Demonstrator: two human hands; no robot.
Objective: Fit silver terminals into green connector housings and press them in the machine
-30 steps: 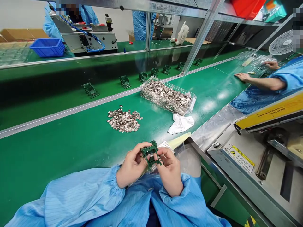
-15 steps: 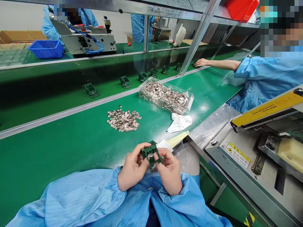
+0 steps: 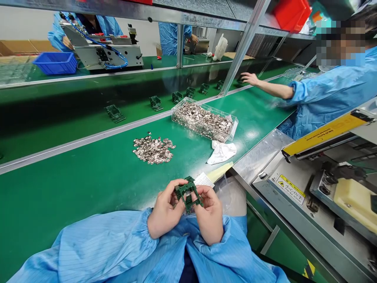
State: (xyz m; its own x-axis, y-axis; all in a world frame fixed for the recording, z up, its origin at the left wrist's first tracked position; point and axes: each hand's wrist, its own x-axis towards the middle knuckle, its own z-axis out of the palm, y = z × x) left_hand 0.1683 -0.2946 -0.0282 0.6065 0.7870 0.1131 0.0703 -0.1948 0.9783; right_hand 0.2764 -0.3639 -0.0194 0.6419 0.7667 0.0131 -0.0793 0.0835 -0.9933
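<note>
Between my two hands is a green plastic frame [image 3: 190, 189], square with an open middle, held above the near edge of the bench. My left hand [image 3: 167, 210] grips its left side with thumb and fingers. On the right side my right hand [image 3: 209, 212] is closed on the same frame, thumb on its face. The fingertips hide part of the frame, and I cannot make out whether a small metal piece sits in it. Farther ahead, a loose pile of small silvery metal pieces [image 3: 153, 150] lies on the green bench [image 3: 97, 184].
A clear plastic box [image 3: 204, 120] of similar pieces stands behind the pile. A crumpled white cloth [image 3: 221, 152] lies in front of it. Several green frames [image 3: 114, 113] sit along the far strip. At right are a machine [image 3: 297, 188] and a co-worker's outstretched hand [image 3: 249, 78].
My hands and the green frame stay nearly still. The co-worker's hand has lifted off a dark part on the far strip, and the view has shifted slightly.
</note>
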